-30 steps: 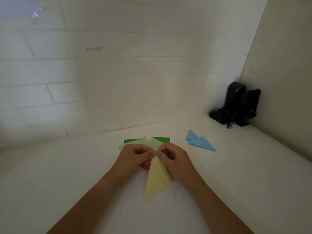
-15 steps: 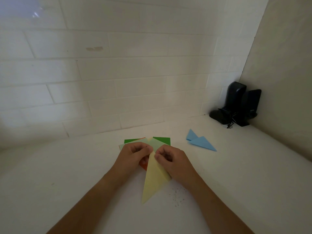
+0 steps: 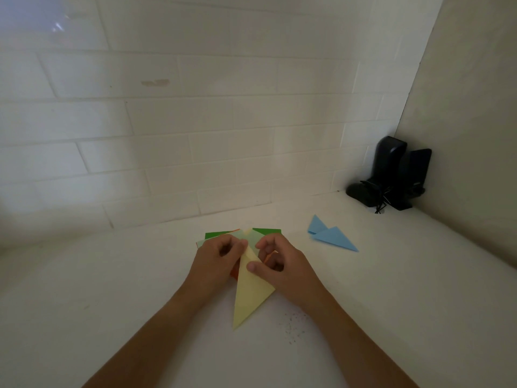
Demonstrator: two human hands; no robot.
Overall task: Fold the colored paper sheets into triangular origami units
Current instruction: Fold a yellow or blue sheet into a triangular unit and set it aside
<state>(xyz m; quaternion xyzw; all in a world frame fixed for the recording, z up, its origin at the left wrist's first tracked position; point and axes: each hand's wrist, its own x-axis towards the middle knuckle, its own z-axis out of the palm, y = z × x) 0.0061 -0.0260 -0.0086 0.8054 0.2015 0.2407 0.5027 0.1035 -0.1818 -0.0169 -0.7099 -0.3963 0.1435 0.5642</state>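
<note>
The left hand (image 3: 216, 260) and the right hand (image 3: 282, 264) sat close together, both with fingers curled onto the pale yellow folded paper triangle (image 3: 250, 296). The left fingers pinched its upper edge, and the right thumb pressed on its top face. The triangle's long point aimed toward the person, lying on the white surface (image 3: 112, 289). Under the hands lay a stack of colored paper sheets (image 3: 265, 232), green and orange edges showing. To the right, well apart, lay 2 light blue folded paper triangles (image 3: 331, 236), touching each other. A black device (image 3: 391, 175) stood in the far right corner against the white tiled wall (image 3: 195, 121).
</note>
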